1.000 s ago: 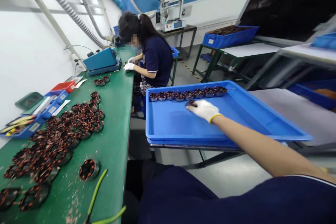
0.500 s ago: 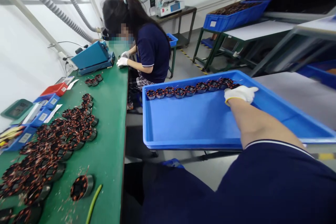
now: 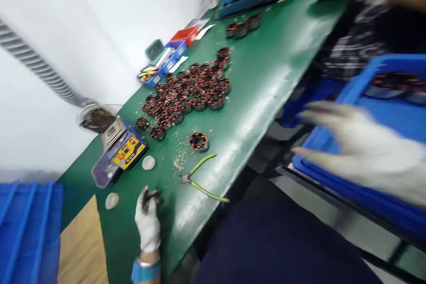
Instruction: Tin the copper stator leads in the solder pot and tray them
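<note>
Clenched in the gloved left hand point(image 3: 147, 222): a small dark stator point(image 3: 150, 196), pressed to the green bench point(image 3: 266, 75) for steadiness. Just right of it, green-handled cutters point(image 3: 199, 179); beyond, a lone stator point(image 3: 199, 141). Blurred over the blue tray point(image 3: 382, 115), fingers spread and holding nothing: the gloved right hand point(image 3: 362, 151).

A green bench point(image 3: 266, 71) is seen, copper-wound stators point(image 3: 189, 93) are heaped, yellow-green pliers point(image 3: 203, 177) are laid, white gloves point(image 3: 148, 222) are worn, a blue tray point(image 3: 392, 120) is shown.

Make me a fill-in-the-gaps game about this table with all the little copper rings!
The long workbench has a ____ top.
The thin cutting pliers have ____ handles.
The left hand wears a ____ glove and holds a small dark part.
The plastic tray beside the blurred right hand is ____.

Missing words: green; green; white; blue
</note>
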`<action>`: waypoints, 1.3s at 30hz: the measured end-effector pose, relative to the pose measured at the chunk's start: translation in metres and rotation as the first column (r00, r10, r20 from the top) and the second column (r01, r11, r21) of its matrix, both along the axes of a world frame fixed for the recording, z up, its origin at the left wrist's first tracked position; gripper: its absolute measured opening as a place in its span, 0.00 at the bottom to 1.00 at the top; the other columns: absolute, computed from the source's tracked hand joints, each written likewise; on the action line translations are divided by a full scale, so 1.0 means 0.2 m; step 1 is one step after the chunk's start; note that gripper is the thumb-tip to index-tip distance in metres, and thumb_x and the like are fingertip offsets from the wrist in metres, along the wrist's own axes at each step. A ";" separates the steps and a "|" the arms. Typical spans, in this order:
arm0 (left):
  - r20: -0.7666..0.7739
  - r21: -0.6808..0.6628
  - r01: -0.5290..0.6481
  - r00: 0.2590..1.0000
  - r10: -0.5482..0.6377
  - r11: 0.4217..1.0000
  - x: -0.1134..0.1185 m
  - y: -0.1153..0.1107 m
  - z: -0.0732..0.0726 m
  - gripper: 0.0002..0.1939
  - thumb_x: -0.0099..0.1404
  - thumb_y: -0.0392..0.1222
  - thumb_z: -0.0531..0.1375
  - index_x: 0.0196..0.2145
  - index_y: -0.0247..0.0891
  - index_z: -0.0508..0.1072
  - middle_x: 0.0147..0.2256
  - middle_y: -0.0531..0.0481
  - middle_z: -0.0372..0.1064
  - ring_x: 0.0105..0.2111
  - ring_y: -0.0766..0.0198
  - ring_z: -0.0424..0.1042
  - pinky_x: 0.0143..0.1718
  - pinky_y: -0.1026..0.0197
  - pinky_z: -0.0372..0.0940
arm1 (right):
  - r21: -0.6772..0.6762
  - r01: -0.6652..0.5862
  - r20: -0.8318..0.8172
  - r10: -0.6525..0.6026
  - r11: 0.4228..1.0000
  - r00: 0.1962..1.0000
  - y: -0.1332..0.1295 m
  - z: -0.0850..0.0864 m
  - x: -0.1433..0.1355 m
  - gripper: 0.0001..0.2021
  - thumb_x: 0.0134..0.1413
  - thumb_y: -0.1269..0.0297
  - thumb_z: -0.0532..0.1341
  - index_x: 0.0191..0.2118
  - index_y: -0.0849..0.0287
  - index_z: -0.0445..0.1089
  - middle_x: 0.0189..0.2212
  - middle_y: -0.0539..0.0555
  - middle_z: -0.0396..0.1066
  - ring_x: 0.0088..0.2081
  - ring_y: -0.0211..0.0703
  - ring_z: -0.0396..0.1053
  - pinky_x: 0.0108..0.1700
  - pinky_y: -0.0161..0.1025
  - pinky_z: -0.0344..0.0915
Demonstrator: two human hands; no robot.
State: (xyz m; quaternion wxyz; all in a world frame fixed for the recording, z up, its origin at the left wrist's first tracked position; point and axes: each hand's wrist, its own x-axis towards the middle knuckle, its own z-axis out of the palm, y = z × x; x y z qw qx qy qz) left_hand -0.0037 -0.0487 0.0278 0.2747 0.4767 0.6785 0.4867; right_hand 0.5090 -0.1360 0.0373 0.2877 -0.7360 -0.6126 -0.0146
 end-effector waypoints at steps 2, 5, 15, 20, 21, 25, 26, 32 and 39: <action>0.048 0.009 0.002 0.999 -0.003 1.000 -0.01 0.00 -0.04 0.37 0.52 0.66 0.74 0.50 0.36 0.79 0.36 0.45 0.82 0.28 0.60 0.78 0.35 0.54 0.78 | -0.005 -0.431 0.103 0.429 0.903 0.897 0.34 -0.03 -0.33 0.30 0.63 0.53 0.67 0.64 0.66 0.74 0.65 0.77 0.68 0.64 0.66 0.69 0.63 0.58 0.69; 0.074 0.016 0.009 0.997 -0.010 1.000 0.00 0.01 -0.06 0.35 0.54 0.64 0.74 0.50 0.35 0.79 0.37 0.44 0.81 0.29 0.61 0.78 0.35 0.55 0.78 | -0.139 -0.575 0.278 0.589 0.806 0.759 0.67 0.01 -0.71 0.24 0.62 0.65 0.65 0.62 0.67 0.75 0.69 0.75 0.64 0.69 0.70 0.62 0.70 0.63 0.58; -0.176 0.115 0.300 0.944 -0.278 0.947 0.22 -0.07 0.14 0.41 0.48 0.62 0.76 0.55 0.37 0.78 0.50 0.36 0.79 0.48 0.45 0.81 0.56 0.42 0.75 | -0.285 -0.574 0.383 0.640 0.768 0.666 0.72 0.10 -0.96 0.06 0.60 0.66 0.65 0.36 0.60 0.81 0.45 0.66 0.78 0.44 0.57 0.72 0.49 0.51 0.64; -0.445 -0.342 0.372 0.745 -0.497 0.863 0.48 -0.01 0.36 0.32 0.52 0.59 0.77 0.48 0.34 0.81 0.38 0.36 0.80 0.43 0.36 0.82 0.50 0.38 0.75 | -0.239 -0.631 0.256 0.675 0.738 0.692 0.58 0.14 -1.19 0.14 0.69 0.65 0.58 0.49 0.59 0.81 0.47 0.65 0.80 0.48 0.59 0.73 0.46 0.48 0.64; -0.434 -0.428 0.352 0.728 -0.530 0.833 0.48 0.01 0.37 0.22 0.58 0.56 0.73 0.41 0.36 0.82 0.33 0.39 0.79 0.38 0.40 0.82 0.46 0.42 0.75 | -0.230 -0.597 0.227 0.639 0.769 0.735 0.57 0.14 -1.22 0.17 0.71 0.63 0.57 0.55 0.59 0.79 0.47 0.65 0.81 0.47 0.60 0.73 0.44 0.47 0.64; -0.166 -0.523 0.447 0.782 -0.601 0.726 0.37 0.01 0.39 0.14 0.64 0.50 0.66 0.25 0.40 0.77 0.24 0.51 0.71 0.27 0.57 0.73 0.35 0.55 0.69 | -0.233 -0.522 0.184 0.565 0.820 0.804 0.59 0.14 -1.23 0.23 0.72 0.57 0.55 0.65 0.56 0.72 0.46 0.65 0.80 0.39 0.58 0.73 0.37 0.45 0.61; -0.071 -0.507 0.494 0.793 -0.605 0.706 0.32 0.00 0.39 0.13 0.61 0.49 0.68 0.25 0.40 0.76 0.23 0.52 0.71 0.26 0.60 0.71 0.33 0.58 0.68 | -0.237 -0.542 0.182 0.585 0.806 0.791 0.59 0.14 -1.22 0.23 0.71 0.57 0.55 0.66 0.55 0.72 0.47 0.65 0.79 0.39 0.57 0.73 0.38 0.45 0.61; 0.272 -0.231 0.376 0.910 -0.312 0.897 0.15 0.01 0.30 0.17 0.53 0.52 0.72 0.35 0.40 0.76 0.28 0.54 0.73 0.27 0.65 0.68 0.30 0.62 0.65 | -0.257 -0.574 0.168 0.621 0.778 0.766 0.64 0.14 -1.24 0.24 0.69 0.56 0.57 0.66 0.53 0.71 0.50 0.65 0.78 0.41 0.55 0.72 0.39 0.42 0.61; 0.444 -0.210 0.399 0.852 -0.276 0.893 0.24 0.03 0.26 0.25 0.57 0.59 0.71 0.20 0.41 0.66 0.16 0.59 0.59 0.18 0.72 0.55 0.23 0.64 0.53 | -0.300 -0.593 0.270 0.662 0.747 0.699 0.64 0.16 -1.32 0.23 0.68 0.58 0.57 0.65 0.47 0.72 0.51 0.63 0.77 0.44 0.56 0.73 0.38 0.41 0.61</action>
